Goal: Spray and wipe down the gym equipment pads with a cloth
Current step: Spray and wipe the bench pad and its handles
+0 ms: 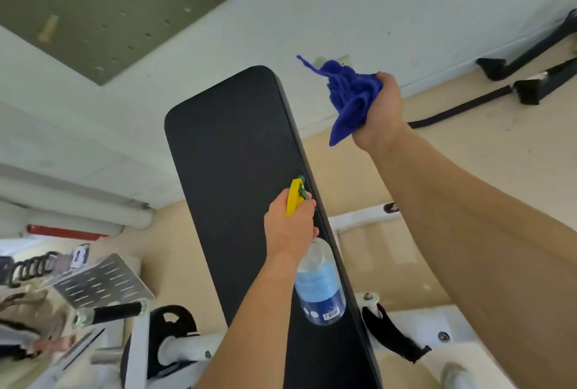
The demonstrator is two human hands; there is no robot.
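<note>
At frame centre a spray bottle [318, 282] is gripped at its neck by the left hand [288, 229] over the long black pad [231, 145], while a bunched blue cloth [349, 98] is clutched in the right hand [382, 110], upper right.

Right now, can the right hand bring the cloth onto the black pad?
Probably yes. The right hand holds the blue cloth beside the black pad, nothing between them; the left hand with the spray bottle is nearer the person.

Head-worn view, close above pad [231, 145]
</note>
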